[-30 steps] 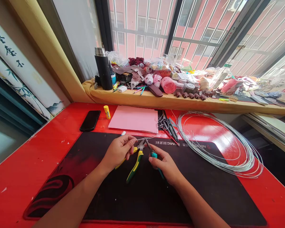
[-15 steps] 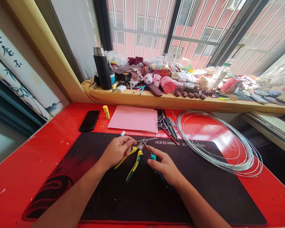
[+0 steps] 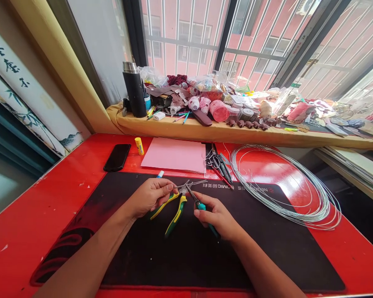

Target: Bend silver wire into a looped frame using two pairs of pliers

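Between thumb and fingers, my left hand (image 3: 153,194) pinches a thin piece of silvery wire (image 3: 199,182) that points to the right. My right hand (image 3: 214,215) is closed round the teal handles of long-nose pliers (image 3: 200,205). Their narrow jaws reach up and left to the wire; whether they grip it I cannot tell. Beneath the wire, a second pair of pliers with green and yellow handles (image 3: 176,215) lies spread apart on the black mat (image 3: 186,260). My left hand partly covers one of its handles.
A large coil of wire (image 3: 323,207) lies at the right. Behind the mat are pink paper (image 3: 174,155), a utility knife (image 3: 220,163), a yellow glue stick (image 3: 139,146) and a black phone (image 3: 117,157). A dark thermos (image 3: 134,93) stands on the cluttered windowsill.
Both hands stay nearly in place. The teal pliers' handles have swung very slightly to the right, while the wire and the green-yellow pliers look much the same.
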A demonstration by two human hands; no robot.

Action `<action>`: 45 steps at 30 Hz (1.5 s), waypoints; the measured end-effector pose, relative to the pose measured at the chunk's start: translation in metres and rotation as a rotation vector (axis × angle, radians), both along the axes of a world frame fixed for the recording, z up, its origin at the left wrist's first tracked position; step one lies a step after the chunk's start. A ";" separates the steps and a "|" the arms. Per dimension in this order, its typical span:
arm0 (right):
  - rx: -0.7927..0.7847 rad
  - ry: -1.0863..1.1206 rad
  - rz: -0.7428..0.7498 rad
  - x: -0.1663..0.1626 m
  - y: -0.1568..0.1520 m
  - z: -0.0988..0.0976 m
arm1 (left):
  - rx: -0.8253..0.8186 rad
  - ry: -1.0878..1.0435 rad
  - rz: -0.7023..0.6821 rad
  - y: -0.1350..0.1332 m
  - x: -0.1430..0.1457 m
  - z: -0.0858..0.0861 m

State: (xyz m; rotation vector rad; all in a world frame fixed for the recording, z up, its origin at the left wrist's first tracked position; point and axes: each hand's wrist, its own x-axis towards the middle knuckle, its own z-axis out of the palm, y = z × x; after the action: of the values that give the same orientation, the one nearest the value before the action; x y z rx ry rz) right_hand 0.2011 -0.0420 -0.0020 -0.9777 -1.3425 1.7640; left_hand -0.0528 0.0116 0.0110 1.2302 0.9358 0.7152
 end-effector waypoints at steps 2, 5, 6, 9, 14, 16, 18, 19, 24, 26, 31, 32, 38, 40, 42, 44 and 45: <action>-0.004 0.037 0.027 0.000 0.000 0.000 | -0.012 -0.023 -0.015 0.000 0.000 -0.001; -0.030 0.069 0.024 -0.001 0.002 -0.002 | -0.040 -0.073 -0.009 0.000 0.005 -0.002; -0.044 0.076 -0.009 -0.002 0.003 -0.004 | -0.043 -0.088 0.012 0.000 0.009 -0.003; -0.061 0.071 -0.106 -0.003 0.006 -0.009 | -0.061 -0.145 0.078 0.000 0.020 -0.005; 0.006 -0.008 -0.141 -0.003 0.007 -0.010 | -0.107 -0.323 0.135 0.000 0.026 -0.008; 0.024 -0.034 -0.121 -0.003 0.007 -0.010 | -0.109 -0.354 0.147 0.000 0.025 -0.009; 0.027 -0.038 -0.109 -0.002 0.007 -0.011 | -0.113 -0.372 0.152 0.000 0.024 -0.008; 0.023 -0.034 -0.111 -0.002 0.007 -0.012 | -0.115 -0.380 0.152 0.000 0.024 -0.008; -0.004 -0.032 -0.131 -0.003 0.007 -0.014 | -0.124 -0.383 0.152 0.000 0.025 -0.006; -0.016 -0.025 -0.129 -0.003 0.007 -0.014 | -0.118 -0.385 0.164 -0.001 0.026 -0.006; -0.046 -0.030 -0.098 -0.004 0.007 -0.015 | -0.031 -0.397 0.356 0.002 0.024 -0.008; -0.044 -0.030 -0.095 -0.004 0.006 -0.015 | -0.003 -0.397 0.415 0.003 0.023 -0.008; 0.046 -0.047 -0.182 -0.002 0.007 -0.017 | 0.108 -0.376 0.533 0.009 0.017 -0.010; 0.092 -0.103 -0.261 -0.001 0.009 -0.017 | 0.077 -0.343 0.464 0.008 0.018 -0.010; 0.156 -0.192 -0.352 0.000 0.011 -0.017 | 0.048 -0.308 0.416 0.006 0.019 -0.011; 0.230 -0.292 -0.429 0.001 0.013 -0.018 | 0.054 -0.271 0.395 0.005 0.021 -0.012; 0.266 -0.340 -0.455 0.001 0.013 -0.019 | 0.063 -0.255 0.387 0.005 0.022 -0.013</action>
State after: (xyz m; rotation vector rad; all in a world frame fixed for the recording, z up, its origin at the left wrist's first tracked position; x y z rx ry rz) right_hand 0.2018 -0.0289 -0.0205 -1.3440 -1.3771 1.0845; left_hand -0.0305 0.0161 -0.0024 0.9906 0.9517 1.1870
